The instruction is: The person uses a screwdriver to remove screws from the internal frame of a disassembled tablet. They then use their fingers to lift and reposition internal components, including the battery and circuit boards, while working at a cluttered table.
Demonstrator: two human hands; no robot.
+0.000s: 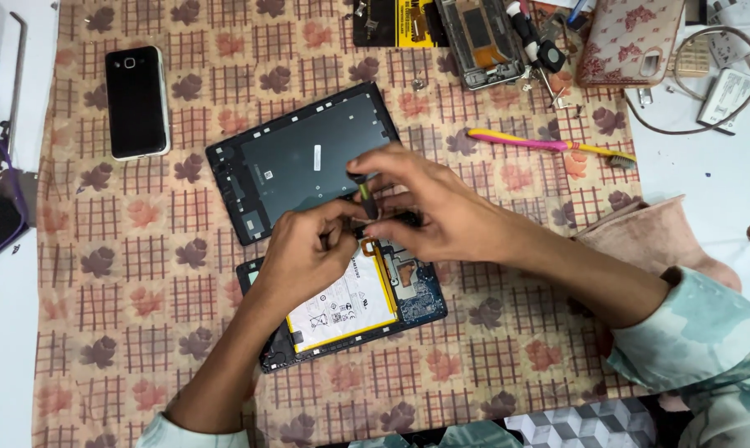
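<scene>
Nearest lay the opened tablet body (350,311), its white battery exposed. Over its far edge the left hand (308,253) was curled, fingertips pinching something small (too hidden to name). The right hand (425,203) gripped a thin dark tool (365,195) upright between thumb and fingers. Beyond lay the detached back panel (304,166). The step looked like freeing a part; next seemed to need steady, gentle prying.

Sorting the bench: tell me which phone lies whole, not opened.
The black phone at the cloth's upper left, back up and intact; the phone at the top edge is gutted, its insides showing.
</scene>
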